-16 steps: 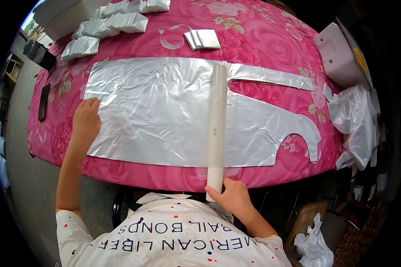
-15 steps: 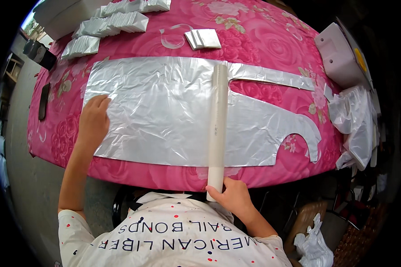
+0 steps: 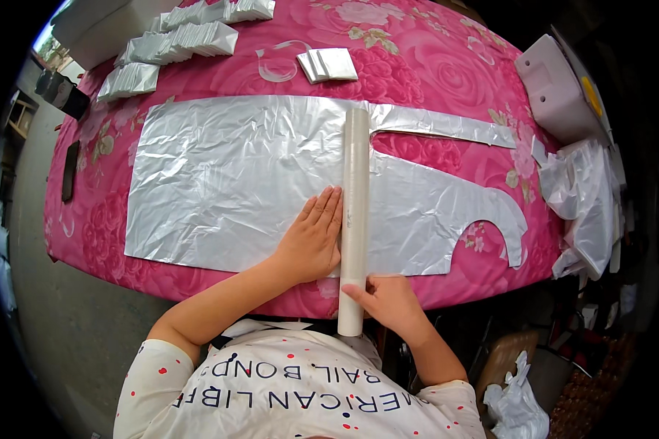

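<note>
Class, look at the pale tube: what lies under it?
The silver sheet shows on both sides of the tube, with pink cloth nearer the person. Whatever lies directly beneath is covered and cannot be seen.

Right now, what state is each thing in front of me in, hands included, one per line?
Left hand: palm down on the silvery sheet, beside the pale tube.
Right hand: gripping the tube near its lower end.
Pale tube: lying across the sheet, overhanging the pink tablecloth.
Silvery sheet: spread out, wrinkled.
Small packet group: folded, overlapping.
Packet rows: folded, lined up.
Clear plastic: crumpled.
</note>
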The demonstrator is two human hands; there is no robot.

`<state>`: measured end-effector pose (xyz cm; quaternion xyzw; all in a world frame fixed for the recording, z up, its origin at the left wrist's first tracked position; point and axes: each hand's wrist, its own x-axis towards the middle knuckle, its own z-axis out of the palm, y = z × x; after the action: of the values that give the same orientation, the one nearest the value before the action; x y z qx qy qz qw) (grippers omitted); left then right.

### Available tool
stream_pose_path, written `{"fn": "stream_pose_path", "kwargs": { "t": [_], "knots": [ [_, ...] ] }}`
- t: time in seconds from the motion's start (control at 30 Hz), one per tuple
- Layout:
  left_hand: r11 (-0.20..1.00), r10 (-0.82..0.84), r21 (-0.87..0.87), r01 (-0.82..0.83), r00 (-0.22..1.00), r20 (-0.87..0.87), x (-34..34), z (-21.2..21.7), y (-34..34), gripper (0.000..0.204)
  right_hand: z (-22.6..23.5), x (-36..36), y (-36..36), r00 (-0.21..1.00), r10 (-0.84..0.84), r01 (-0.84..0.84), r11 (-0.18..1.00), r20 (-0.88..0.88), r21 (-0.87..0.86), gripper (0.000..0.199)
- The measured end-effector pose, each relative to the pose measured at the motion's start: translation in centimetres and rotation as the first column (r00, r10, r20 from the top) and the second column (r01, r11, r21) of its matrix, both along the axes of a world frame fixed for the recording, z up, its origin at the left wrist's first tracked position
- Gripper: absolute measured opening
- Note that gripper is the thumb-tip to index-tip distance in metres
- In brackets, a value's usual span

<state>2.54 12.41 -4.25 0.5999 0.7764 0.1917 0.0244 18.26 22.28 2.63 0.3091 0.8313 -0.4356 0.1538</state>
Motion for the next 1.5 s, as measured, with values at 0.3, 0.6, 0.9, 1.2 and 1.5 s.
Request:
{"fn": "stream_pose_path", "kwargs": {
  "t": [0.3,0.6,0.9,1.2,1.5],
  "knots": [
    [1.000,-0.004,-0.027,0.004,1.000,-0.007,0.1,0.5,0.5,0.062,-3.9,-14.5,12.2,0.829,-0.528,0.326,0.722,-0.182,-0.611,0.050],
    [0.999,-0.018,-0.039,0.018,1.000,-0.013,0.0,0.8,0.1,0.060,-6.8,-13.6,26.2,0.244,-0.957,-0.257,0.090,-0.155,-0.962,0.027],
    [1.000,-0.002,-0.019,0.002,0.999,-0.037,0.0,0.2,-0.1,0.060,6.4,-15.9,16.5,0.233,-0.600,-0.028,0.783,-0.765,-0.622,0.034],
    [0.987,-0.013,0.161,0.028,0.995,-0.095,0.3,-0.2,0.1,0.059,-5.3,-26.9,-8.9,0.594,0.394,-0.228,0.918,-0.701,0.323,0.035],
    [0.925,0.003,0.361,-0.122,0.950,0.312,-1.9,0.4,-0.4,0.049,-0.9,-18.3,-4.7,0.472,0.421,-0.340,0.897,-0.775,0.281,0.050]
  ]
}}
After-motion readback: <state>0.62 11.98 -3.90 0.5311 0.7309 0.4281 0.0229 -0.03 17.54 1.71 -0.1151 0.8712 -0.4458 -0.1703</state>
